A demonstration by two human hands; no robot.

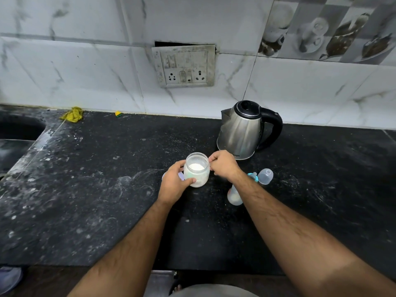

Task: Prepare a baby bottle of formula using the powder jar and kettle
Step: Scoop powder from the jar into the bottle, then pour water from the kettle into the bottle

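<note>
An open clear powder jar (198, 171) with white powder inside stands upright on the black counter (85, 189). My left hand (174, 185) wraps around its left side. My right hand (225, 166) is curled at the jar's right rim; whether it pinches something thin I cannot tell. A baby bottle (234, 196) stands to the right, partly hidden by my right forearm. Its teal-ringed nipple (254, 176) and clear cap (265, 176) lie beside it. The steel kettle (244, 131) with a black handle stands behind, lid closed.
A sink (15, 133) is cut into the counter at far left. A yellow cloth (72, 115) and a small yellow-green scrap (118, 114) lie by the tiled wall. A wall socket panel (184, 65) hangs above. A pale lid edge (181, 175) shows behind my left hand.
</note>
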